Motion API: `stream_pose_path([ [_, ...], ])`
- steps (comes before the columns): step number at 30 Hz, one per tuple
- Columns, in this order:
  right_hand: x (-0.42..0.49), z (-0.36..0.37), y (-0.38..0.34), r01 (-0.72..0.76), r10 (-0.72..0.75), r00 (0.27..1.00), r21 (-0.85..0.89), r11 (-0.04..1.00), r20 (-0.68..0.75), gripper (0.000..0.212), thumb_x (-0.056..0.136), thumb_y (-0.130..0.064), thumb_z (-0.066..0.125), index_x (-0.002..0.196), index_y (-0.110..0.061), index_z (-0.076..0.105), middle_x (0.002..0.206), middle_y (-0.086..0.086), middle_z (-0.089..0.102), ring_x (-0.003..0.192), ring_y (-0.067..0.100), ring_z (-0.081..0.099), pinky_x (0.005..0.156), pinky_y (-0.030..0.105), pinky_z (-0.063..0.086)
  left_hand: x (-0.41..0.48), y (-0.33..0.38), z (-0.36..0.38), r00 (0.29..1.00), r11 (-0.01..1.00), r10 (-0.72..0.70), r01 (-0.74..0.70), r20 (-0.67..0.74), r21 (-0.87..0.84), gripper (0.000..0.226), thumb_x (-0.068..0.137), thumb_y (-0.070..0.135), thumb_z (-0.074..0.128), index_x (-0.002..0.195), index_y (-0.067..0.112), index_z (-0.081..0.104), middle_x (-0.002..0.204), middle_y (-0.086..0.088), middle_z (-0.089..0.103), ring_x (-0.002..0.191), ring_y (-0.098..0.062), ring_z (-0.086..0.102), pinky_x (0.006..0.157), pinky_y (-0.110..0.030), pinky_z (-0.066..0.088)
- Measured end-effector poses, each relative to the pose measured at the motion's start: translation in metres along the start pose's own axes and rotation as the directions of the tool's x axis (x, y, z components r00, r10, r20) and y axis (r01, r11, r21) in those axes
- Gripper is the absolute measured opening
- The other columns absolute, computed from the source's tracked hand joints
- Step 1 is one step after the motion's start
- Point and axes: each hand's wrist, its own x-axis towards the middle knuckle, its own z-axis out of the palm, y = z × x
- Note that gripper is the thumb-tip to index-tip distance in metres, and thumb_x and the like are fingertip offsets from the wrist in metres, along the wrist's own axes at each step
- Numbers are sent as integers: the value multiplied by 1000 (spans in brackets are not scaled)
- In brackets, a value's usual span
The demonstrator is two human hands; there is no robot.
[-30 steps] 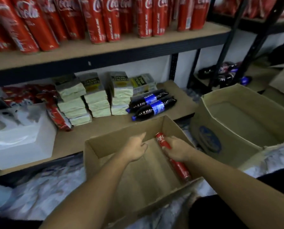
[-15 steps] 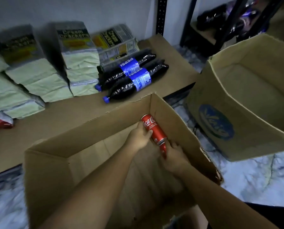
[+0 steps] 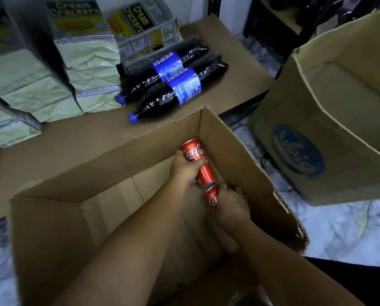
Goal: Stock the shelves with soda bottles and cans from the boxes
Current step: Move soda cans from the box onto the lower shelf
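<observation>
Cans first: one red can (image 3: 203,173) leans in the far right corner of the box (image 3: 109,166), its top end up near the corner. The left hand (image 3: 183,171) grips it at the middle, fingers (image 3: 199,161) curled across its side. Just below it, nearly end to end, a second can (image 3: 211,196) sits in the right hand (image 3: 231,205), whose fingers wrap it from the right; only its upper part shows.

Half a second ago this second can was a sliver of red under the right hand; now part of its logo is plain. A second ago the left hand held nothing, and the one can in sight lay along the right wall under the right hand.

Beyond the box, two bottles (image 3: 173,85) lie side by side on the shelf (image 3: 74,138), caps pointing left and toward the box, with crackers (image 3: 87,54) stacked to their left. The other box (image 3: 317,138) stands to the right on the marbled floor (image 3: 343,230).
</observation>
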Motion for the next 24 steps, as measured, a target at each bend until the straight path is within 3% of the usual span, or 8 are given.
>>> stream_pose_path([
  [4,-15,-16,-5,42,-41,999,61,997,-19,51,90,-51,63,130,-21,52,130,5,64,125,32,48,103,41,42,-30,-6,-48,978,966,208,-204,-8,158,63,65,22,88,112,23,47,106,3,70,94,-19,70,88,-46,59],
  [10,-46,-29,-35,243,-228,968,170,955,-104,52,83,-48,70,126,-23,53,115,4,69,110,32,61,90,38,49,-98,-17,-118,937,825,350,-317,17,468,80,69,16,83,131,32,36,109,6,66,95,-20,64,80,-32,50],
  [16,-76,-26,-87,387,-382,921,259,885,-72,58,77,-32,76,128,-20,52,107,4,70,105,32,64,81,34,51,-153,-48,-173,921,827,379,-294,-89,480,60,71,20,82,111,33,39,90,13,66,85,-21,65,72,-33,49],
  [21,-96,-2,-122,504,-517,856,262,823,-21,56,75,-26,81,123,-18,54,113,6,67,106,33,62,84,38,52,-188,-79,-208,930,837,349,-253,-116,485,65,73,26,86,119,33,41,95,12,67,85,-17,63,67,-27,45],
  [24,-106,13,-132,535,-548,836,229,813,-6,63,73,-23,85,129,-18,55,121,6,64,112,31,60,89,37,50,-200,-96,-223,929,836,354,-260,-113,483,68,72,23,88,122,31,43,98,10,68,85,-12,63,67,-16,40],
])
